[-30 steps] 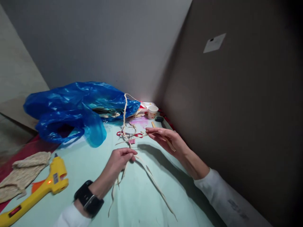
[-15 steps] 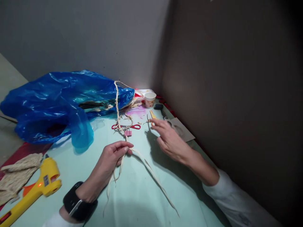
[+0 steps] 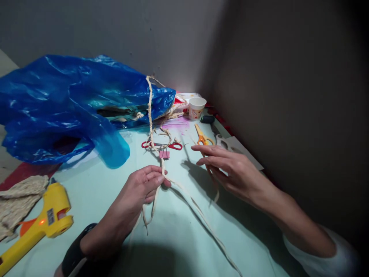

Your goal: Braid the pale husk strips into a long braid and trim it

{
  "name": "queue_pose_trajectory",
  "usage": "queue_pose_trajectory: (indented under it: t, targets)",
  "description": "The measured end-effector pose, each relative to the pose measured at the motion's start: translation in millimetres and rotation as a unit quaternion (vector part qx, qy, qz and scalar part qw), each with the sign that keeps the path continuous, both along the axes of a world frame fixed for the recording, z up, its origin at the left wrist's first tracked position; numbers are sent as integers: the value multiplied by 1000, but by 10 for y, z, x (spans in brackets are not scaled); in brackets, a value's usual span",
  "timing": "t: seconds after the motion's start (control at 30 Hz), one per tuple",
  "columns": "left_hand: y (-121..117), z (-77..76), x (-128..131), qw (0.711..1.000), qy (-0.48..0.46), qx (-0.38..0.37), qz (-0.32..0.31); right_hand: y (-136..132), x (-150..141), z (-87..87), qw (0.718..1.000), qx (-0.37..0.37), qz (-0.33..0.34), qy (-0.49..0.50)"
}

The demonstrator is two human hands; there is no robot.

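My left hand pinches a pale fibre braid just below a pink binder clip. Loose strands fan out under those fingers; one long strand runs down to the right over the cloth. My right hand is raised to the right, fingers stretched forward with its thumb hidden. A short separate fibre strand passes through its fingers and dangles beneath. Beyond the clip, the braid leads up towards a blue plastic bag. Red-handled scissors lie behind the clip.
A yellow glue gun, its light glowing, lies at left beside a woven fibre piece. Orange scissors, a paper cup and a dark spool stand farther back. A dark wall borders the right side.
My right hand has swung away from the braid, out to the right, with the short strand. My left hand keeps its pinch. The view has tilted down and come closer.
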State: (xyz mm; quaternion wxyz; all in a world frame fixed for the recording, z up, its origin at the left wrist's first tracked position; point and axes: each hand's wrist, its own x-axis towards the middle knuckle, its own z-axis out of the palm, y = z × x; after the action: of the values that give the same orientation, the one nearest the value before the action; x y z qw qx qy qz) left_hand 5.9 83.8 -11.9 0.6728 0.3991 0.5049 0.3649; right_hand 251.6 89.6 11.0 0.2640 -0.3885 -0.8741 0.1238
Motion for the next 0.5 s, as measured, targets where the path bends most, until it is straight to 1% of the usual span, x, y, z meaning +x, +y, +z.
queue_pose_trajectory:
  t: [0.07,0.17,0.27,0.33,0.4,0.5]
  targets:
    - [12,10,-6,1000,-4,-17,-4,17,9,-5,1000,19,-1,9]
    - [27,11,-9,999,-15,-37,6,20,-4,5,997,67,-18,16]
    - [36,8,-7,999,-24,-44,6,3,-39,33,992,117,-55,8]
    - [37,17,-3,999,-24,-47,2,-19,-79,41,988,130,-88,-8]
    - [36,40,1,999,-21,-48,-3,-49,-138,31,987,108,-119,-9]
    - [30,81,-3,998,-22,-51,-13,-96,-247,0,990,24,-138,-6]
